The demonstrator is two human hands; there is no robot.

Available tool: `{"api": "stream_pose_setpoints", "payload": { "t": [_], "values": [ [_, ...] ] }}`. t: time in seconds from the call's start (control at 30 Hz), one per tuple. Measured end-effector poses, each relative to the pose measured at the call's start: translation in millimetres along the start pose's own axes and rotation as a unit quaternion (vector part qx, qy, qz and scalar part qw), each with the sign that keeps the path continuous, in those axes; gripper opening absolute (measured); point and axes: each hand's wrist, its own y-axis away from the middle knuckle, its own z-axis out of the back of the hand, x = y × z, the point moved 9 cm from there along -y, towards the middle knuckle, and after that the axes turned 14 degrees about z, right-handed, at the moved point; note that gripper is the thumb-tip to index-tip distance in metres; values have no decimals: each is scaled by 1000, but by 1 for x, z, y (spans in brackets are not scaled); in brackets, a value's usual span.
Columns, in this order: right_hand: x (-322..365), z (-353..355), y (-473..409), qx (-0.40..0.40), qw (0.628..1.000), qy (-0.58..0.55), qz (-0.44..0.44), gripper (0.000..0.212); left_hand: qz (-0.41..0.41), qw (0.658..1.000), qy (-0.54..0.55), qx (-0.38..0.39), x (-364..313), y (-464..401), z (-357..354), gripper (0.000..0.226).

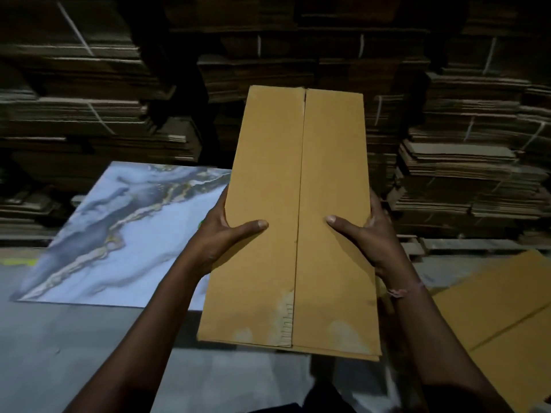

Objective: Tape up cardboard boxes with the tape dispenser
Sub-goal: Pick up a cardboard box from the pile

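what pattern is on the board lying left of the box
Blue-grey marble swirls with gold veins on the board, head view.

A single head-worn wide-angle camera looks forward and down from the person's own eye line, close over both forearms, taking in a marbled tabletop (119, 234) and stacked cardboard (465, 174) beyond.

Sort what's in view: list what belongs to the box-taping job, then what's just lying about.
For the job:
- cardboard box, seam untaped
- left hand and right hand, gripping its sides

Lying about:
- marbled board
- flat cardboard sheet
- bundled cardboard stacks

No tape dispenser visible.
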Motion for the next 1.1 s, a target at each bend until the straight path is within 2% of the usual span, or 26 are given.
{"api": "stream_pose_setpoints", "payload": {
  "t": [0.2, 0.37, 0.63, 0.87, 1.1],
  "values": [
    [-18, -75, -38, 38, 999, -38, -8, 94, 16, 999, -10, -35, 22, -20, 71, 85],
    [-39, -137, -83, 70, 995, -68, -5, 84, 26, 997, -21, -71, 31, -48, 124, 83],
    [-82, -229, -134, 89, 992, -92, -24, 88, 67, 992, -35, -96, 66, -89, 197, 77],
    [-119, -284, -137, 91, 991, -84, -53, 90, 97, 992, -41, -66, 109, -119, 232, 78],
    [-153, -317, -125, 99, 987, -69, -104, 94, 116, 992, 27, -30, 158, -143, 240, 82]
  ]
}}
